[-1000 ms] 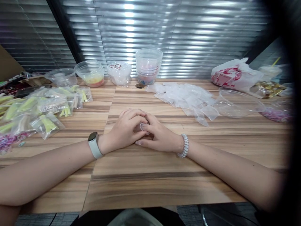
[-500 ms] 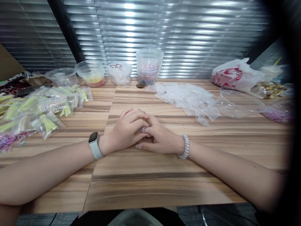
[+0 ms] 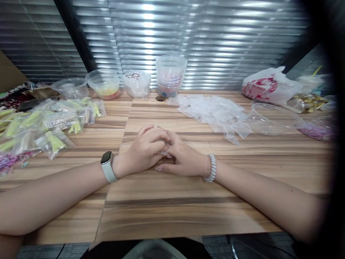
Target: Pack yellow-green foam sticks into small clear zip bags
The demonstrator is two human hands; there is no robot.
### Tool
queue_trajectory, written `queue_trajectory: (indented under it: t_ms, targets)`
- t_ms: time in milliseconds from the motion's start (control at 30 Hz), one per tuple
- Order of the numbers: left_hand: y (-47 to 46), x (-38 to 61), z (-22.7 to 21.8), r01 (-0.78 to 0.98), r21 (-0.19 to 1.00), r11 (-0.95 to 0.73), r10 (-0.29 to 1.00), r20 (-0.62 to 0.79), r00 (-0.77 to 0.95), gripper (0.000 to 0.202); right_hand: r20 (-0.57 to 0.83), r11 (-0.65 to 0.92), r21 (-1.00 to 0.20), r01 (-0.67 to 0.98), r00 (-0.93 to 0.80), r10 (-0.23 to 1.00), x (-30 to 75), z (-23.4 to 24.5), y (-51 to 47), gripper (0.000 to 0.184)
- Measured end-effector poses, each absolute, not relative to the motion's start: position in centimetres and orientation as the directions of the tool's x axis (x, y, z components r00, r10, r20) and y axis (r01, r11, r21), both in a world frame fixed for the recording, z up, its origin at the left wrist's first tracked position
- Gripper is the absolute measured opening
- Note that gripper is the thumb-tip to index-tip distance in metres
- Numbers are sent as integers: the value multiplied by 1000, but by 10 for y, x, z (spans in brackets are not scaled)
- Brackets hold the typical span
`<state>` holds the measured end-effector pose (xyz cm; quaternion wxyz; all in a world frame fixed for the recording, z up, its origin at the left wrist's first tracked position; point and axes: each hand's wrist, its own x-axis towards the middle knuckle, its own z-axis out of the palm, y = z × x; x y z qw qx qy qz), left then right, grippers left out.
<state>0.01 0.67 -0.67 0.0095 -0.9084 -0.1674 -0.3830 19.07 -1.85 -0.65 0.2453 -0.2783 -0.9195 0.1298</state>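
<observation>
My left hand (image 3: 142, 149) and my right hand (image 3: 185, 160) meet in the middle of the wooden table (image 3: 167, 201). The left hand's curled fingers lie over the right hand's fingers, and both hands are closed together. Whatever sits between the fingertips is hidden. A white smartwatch (image 3: 107, 166) is on my left wrist and a coiled white band (image 3: 210, 172) is on my right wrist. Both forearms rest on the table.
Small bags with yellow-green pieces (image 3: 51, 122) lie at the left. A pile of clear empty bags (image 3: 212, 111) and a clear bowl (image 3: 269, 118) lie at the right. Stacked clear cups (image 3: 170, 73), a tub (image 3: 105, 83) and a white-and-red plastic bag (image 3: 269, 86) stand along the back.
The left hand's fingers have shifted slightly over the right hand's fingers. Both hands and forearms stay in the same place.
</observation>
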Motion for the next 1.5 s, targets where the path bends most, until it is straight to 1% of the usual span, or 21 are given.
queue_trajectory:
  t_ms: [167,367,500,600,733,900,1100,1200,1333,1433,1500]
  targets:
    - [8,1,-8,294,106,-950,280,703,654,9,384,813,-376,445,-724,574,190,-7,-18,38]
    - [7,3,-6,322,132,-937,316,711,628,10,396,820,-384,424,-727,561,190,-7,-18,35]
    - [7,2,-7,361,168,-917,376,666,644,12,390,807,-409,425,-718,576,191,-8,-18,34]
    - [8,2,-7,401,197,-895,432,613,661,21,376,780,-424,459,-694,613,192,-8,-19,37]
    - [8,2,-6,408,207,-889,444,606,660,24,352,770,-412,487,-695,627,191,-6,-20,39]
    - [7,2,-6,408,196,-892,435,617,656,23,399,756,-415,506,-645,651,191,-6,-21,40]
    - [8,1,-8,446,179,-877,451,625,637,25,443,776,-400,488,-638,629,191,-8,-21,40]
    - [9,1,-7,427,199,-882,452,610,651,31,445,762,-407,503,-619,647,192,-9,-22,43]
    - [8,1,-6,387,235,-892,448,581,680,44,447,763,-419,492,-620,645,194,-7,-22,48]
    - [7,1,-6,362,257,-896,441,610,658,53,437,776,-424,466,-646,626,196,-7,-22,55]
    - [7,0,-6,331,269,-905,425,635,645,52,430,775,-438,455,-651,626,196,-7,-21,55]
